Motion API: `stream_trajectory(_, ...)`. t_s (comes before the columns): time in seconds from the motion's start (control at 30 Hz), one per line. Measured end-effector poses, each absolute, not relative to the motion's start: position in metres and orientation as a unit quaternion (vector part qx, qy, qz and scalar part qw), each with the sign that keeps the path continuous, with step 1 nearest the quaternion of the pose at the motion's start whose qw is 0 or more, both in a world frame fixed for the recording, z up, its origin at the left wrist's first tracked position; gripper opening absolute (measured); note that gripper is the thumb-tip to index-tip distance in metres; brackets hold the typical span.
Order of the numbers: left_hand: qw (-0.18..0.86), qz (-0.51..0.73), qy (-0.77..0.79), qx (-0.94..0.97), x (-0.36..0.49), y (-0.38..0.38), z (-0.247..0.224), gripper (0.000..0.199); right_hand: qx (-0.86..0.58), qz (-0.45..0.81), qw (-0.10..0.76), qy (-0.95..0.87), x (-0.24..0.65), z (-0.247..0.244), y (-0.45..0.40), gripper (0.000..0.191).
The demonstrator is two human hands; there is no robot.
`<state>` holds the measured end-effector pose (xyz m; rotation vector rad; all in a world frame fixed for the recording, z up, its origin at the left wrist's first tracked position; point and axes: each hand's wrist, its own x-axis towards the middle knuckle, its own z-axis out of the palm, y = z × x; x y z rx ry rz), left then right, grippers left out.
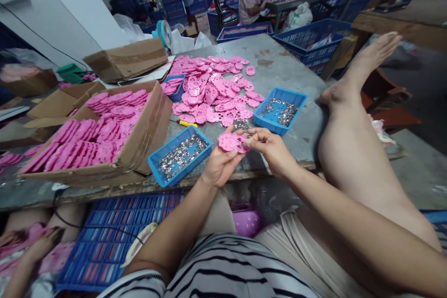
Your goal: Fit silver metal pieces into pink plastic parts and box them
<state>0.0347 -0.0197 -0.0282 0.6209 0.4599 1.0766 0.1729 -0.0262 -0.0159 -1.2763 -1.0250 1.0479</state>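
A flat pink plastic piece (pixel 228 141) with rounded, scalloped edges and holes lies in my left hand (pixel 221 166), thumb over its near edge and fingers beneath. My right hand (pixel 274 149) is closed in a pinch at the right end of that piece. Whatever sits between those fingertips is too small to make out. Just beyond both hands, a small heap of metal parts (pixel 240 125) rests on the table. A blue tray (pixel 153 167) of small metal parts stands to the left of my hands, and another blue tray (pixel 302 102) to the right.
Pink pieces pile up on the grey table (pixel 296 63), near a yellow screwdriver (pixel 186 124). A cardboard box (pixel 153 135) full of pink pieces stands left. My bare raised leg (pixel 363 149) borders the right side. Another person's hand (pixel 45 242) shows lower left; a person (pixel 249 0) sits behind.
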Motion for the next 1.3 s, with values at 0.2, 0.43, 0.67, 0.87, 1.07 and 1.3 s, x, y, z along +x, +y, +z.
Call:
stream_trajectory(0.2, 0.719, 0.553, 0.231, 0.351, 0.038, -0.023, -0.029, 0.055, -0.520, 0.478, 0.568, -0.422, 0.166, -0.016, -0.032, 0.021)
stream_trajectory(0.43, 0.696, 0.565, 0.243, 0.371, 0.042, -0.025, -0.030, 0.055, -0.515, 0.468, 0.571, -0.436, 0.167, -0.017, -0.032, 0.024)
stream_trajectory(0.67, 0.690, 0.573, 0.223, 0.382, 0.042, -0.025, -0.030, 0.051, -0.517, 0.469, 0.567, -0.438, 0.167, -0.016, -0.033, 0.026)
stream_trajectory(0.87, 0.691, 0.572, 0.235, 0.374, 0.043, -0.026, -0.029, 0.053, -0.516, 0.454, 0.563, -0.459, 0.169, -0.018, -0.032, 0.029)
stream_trajectory(1.07, 0.689, 0.572, 0.233, 0.379, 0.044, -0.026, -0.031, 0.053, -0.511, 0.441, 0.564, -0.475, 0.170, -0.021, -0.031, 0.028)
stream_trajectory(1.3, 0.675, 0.576, 0.224, 0.403, 0.046, -0.025, -0.031, 0.048, -0.507, 0.450, 0.581, -0.450, 0.168, -0.026, -0.030, 0.028)
